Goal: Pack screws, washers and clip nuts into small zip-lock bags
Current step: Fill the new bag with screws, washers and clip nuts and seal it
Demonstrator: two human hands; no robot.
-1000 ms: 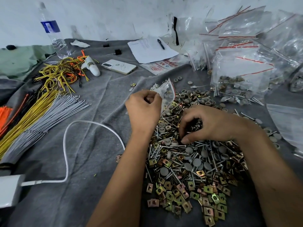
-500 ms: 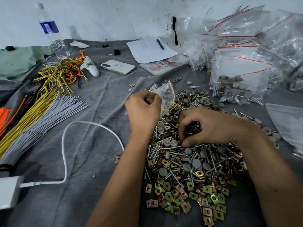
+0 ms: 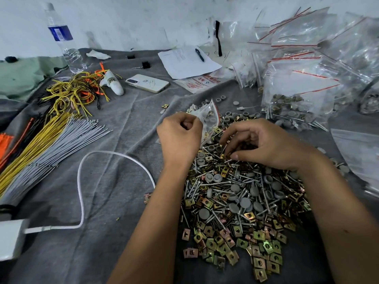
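A heap of silver screws, grey washers and brass-coloured clip nuts (image 3: 235,203) lies on the grey cloth (image 3: 114,140). My left hand (image 3: 180,138) grips the edge of a small clear zip-lock bag (image 3: 207,117) with a red seal; the bag holds a few grey washers and stands tilted above the far end of the heap. My right hand (image 3: 264,144) hovers curled over the heap's far part, thumb and fingertips pinching at small parts among the hardware. What exactly it pinches is hidden under the fingers.
Filled and empty zip-lock bags (image 3: 303,78) pile up at the back right. Wire bundles (image 3: 41,144) lie at the left, a white cable (image 3: 82,191) loops near my left arm. A phone (image 3: 147,83), papers with a pen (image 3: 186,62) and a water bottle (image 3: 63,39) stand behind.
My right hand has lifted slightly and opened its fingers a little over the heap. The left hand with the bag has hardly moved.
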